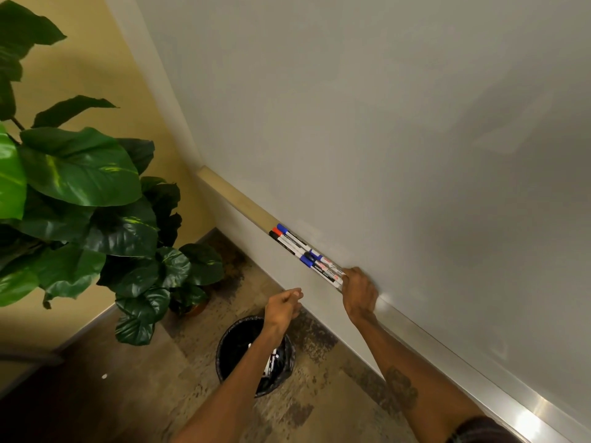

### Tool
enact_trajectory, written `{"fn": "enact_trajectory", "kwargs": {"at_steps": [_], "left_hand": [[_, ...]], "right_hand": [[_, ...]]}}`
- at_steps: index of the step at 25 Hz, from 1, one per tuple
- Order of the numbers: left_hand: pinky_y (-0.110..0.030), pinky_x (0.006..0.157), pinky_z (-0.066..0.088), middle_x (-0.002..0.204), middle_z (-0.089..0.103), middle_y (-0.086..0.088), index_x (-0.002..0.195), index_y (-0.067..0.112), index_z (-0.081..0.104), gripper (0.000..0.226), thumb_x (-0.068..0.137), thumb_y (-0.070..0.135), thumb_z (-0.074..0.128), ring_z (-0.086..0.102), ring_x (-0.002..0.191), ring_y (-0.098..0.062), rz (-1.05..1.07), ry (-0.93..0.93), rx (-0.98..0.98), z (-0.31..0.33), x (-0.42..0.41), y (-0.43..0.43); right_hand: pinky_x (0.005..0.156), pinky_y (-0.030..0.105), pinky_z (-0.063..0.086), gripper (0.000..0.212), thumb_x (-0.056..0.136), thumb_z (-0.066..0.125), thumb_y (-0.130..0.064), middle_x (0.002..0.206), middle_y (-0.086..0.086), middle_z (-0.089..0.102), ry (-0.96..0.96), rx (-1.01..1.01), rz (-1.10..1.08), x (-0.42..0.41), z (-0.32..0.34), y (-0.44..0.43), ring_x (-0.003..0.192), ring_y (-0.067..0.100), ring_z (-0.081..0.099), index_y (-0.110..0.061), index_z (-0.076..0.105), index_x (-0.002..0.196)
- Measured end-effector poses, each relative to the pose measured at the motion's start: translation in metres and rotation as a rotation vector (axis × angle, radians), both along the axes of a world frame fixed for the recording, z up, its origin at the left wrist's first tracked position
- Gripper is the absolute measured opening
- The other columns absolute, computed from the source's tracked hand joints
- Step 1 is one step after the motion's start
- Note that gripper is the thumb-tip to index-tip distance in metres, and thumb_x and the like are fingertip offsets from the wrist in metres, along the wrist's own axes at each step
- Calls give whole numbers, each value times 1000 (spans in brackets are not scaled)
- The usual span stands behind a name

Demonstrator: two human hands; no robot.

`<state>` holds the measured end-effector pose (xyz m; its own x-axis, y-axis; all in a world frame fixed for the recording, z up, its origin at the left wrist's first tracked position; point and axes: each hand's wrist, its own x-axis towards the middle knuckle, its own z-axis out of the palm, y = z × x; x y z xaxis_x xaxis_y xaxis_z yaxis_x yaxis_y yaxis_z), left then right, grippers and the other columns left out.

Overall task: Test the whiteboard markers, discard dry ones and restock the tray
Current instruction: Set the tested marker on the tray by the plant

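The work looks to be at its last step, restocking. A cluster of markers (pixel 307 254) with blue, red and black caps lies lengthwise in the tray (pixel 236 196) along the lower edge of the whiteboard (pixel 383 123). The right hand (pixel 359 290) sits on the tray at the near end of that cluster, its fingers bent down over the marker ends. Only its back shows, so I cannot tell whether it grips a marker or simply nudges the row into line.

The left hand (pixel 283 306) hangs in the air just left of the tray, fingers loosely curled, with nothing visible in it. Below it a black bin (pixel 224 343) stands on the floor (pixel 128 394), and several discarded markers (pixel 271 362) lie inside, so the sorting of dry ones seems largely done.

The next move probably calls for a light push or a small lift along the tray. The ledge is narrow and the round barrels could roll off its open edge, so the right hand should keep them pressed towards the board. The far part of the tray is bare and has room for more.

The whiteboard is blank, apart from faint smears. A yellow wall (pixel 105 75) meets it on the far left, with a large-leaved plant (pixel 80 174) in front. The floor is patchy brown.
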<state>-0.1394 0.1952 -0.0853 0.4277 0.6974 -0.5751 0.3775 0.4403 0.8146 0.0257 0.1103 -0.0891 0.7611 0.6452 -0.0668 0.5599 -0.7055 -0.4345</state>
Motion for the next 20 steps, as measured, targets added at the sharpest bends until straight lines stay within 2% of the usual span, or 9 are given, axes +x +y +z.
{"fn": "enact_trajectory", "kwargs": {"at_steps": [6, 10, 15, 17, 20], "left_hand": [[-35, 101, 52, 127, 66, -2, 127, 8, 64, 29, 100, 15, 55, 64, 100, -10, -3, -11, 30, 0, -6, 1], [-37, 100, 53, 128, 67, -3, 129, 10, 63, 31, 100, 17, 56, 65, 104, -13, -28, -23, 25, 0, -3, 1], [-35, 109, 45, 133, 64, -3, 132, 11, 62, 33, 100, 18, 56, 60, 119, -16, -202, 79, 232, 17, 8, -7], [-35, 110, 43, 135, 63, -5, 132, 12, 62, 33, 100, 17, 56, 57, 126, -20, -276, 106, 310, 25, 14, -10], [-34, 109, 42, 136, 62, -6, 131, 16, 63, 31, 101, 18, 55, 57, 127, -22, -353, 142, 431, 42, 25, -19]], "right_hand": [[71, 28, 56, 40, 83, 75, -41, 108, 5, 73, -78, -61, -18, 0, 0, 5, 88, 21, 72, -18, 69, 114], [70, 30, 58, 35, 83, 75, -36, 104, 7, 74, -93, -58, -10, -2, 4, 0, 85, 22, 72, -16, 69, 111], [85, 37, 56, 39, 91, 67, -25, 121, 14, 68, -10, 30, -34, -9, 26, -16, 102, 30, 69, -7, 64, 126], [95, 35, 52, 39, 96, 59, -24, 130, 12, 64, 2, 27, -22, -11, 33, -24, 113, 28, 65, -8, 59, 132], [105, 32, 44, 39, 103, 46, -28, 141, 5, 57, 23, 36, -44, -12, 43, -37, 126, 21, 56, -14, 53, 138]]}}
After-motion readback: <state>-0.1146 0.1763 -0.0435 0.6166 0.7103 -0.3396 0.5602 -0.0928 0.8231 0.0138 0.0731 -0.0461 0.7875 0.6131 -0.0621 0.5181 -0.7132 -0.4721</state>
